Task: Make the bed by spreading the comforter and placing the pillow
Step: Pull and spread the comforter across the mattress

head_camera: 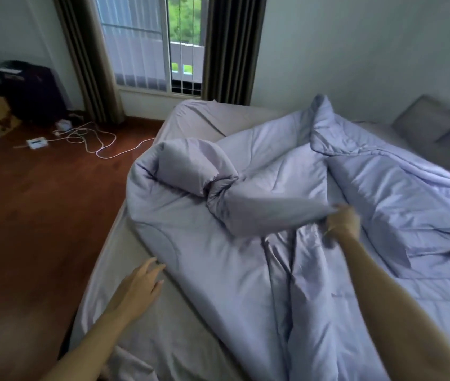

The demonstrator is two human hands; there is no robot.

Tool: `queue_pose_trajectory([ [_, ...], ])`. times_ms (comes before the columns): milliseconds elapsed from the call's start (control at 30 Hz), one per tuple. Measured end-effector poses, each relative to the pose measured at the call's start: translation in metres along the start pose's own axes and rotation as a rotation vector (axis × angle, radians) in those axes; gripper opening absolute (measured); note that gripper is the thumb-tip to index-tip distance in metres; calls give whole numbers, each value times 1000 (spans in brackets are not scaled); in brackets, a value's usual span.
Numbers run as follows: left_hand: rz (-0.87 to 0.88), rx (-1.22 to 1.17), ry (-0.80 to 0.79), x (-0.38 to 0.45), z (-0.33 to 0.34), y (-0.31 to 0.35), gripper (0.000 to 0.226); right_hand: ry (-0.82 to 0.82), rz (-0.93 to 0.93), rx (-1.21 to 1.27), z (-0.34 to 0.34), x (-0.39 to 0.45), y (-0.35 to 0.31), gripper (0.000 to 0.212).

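Handling judgement: the soft, bulky lilac-grey quilted comforter (287,243) would drape limply; gripping edges or corners was advisable. It lay rumpled and twisted across the bed (146,339). The right hand (342,221) pinched a fold mid-bed; the left hand (138,290) hovered near-left, fingers extended, holding nothing.

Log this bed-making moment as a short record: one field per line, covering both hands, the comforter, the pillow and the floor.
left hand: open, fingers straight, reaching over the bedsheet near the comforter's edge
right hand: grips a bunched fold of the comforter
comforter state: crumpled and twisted, not spread flat
pillow: lies to the right of the right hand, among the folds
floor: white cable loops on the wooden floor
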State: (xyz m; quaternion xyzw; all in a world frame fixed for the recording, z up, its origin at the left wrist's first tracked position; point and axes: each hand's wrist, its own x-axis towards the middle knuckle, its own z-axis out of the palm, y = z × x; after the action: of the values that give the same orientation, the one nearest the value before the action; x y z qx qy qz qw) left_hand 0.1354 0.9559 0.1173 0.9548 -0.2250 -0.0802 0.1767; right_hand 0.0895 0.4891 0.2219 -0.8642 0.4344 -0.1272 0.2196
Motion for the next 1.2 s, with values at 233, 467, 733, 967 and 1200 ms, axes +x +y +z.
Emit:
queue_pose_trajectory([
  [233,64,-49,-63,23,2,-12,38,121,31,-128,-66,37,12,34],
  [467,163,-57,-142,58,22,32,42,-26,123,-181,13,-20,45,30],
  [733,318,-80,-116,99,28,118,44,-4,179,201,32,-21,-11,28],
  [967,530,31,-6,139,21,187,42,-76,134,372,43,-18,-31,24],
  [1200,577,151,-46,182,31,232,36,-95,6,535,31,-22,-17,5],
])
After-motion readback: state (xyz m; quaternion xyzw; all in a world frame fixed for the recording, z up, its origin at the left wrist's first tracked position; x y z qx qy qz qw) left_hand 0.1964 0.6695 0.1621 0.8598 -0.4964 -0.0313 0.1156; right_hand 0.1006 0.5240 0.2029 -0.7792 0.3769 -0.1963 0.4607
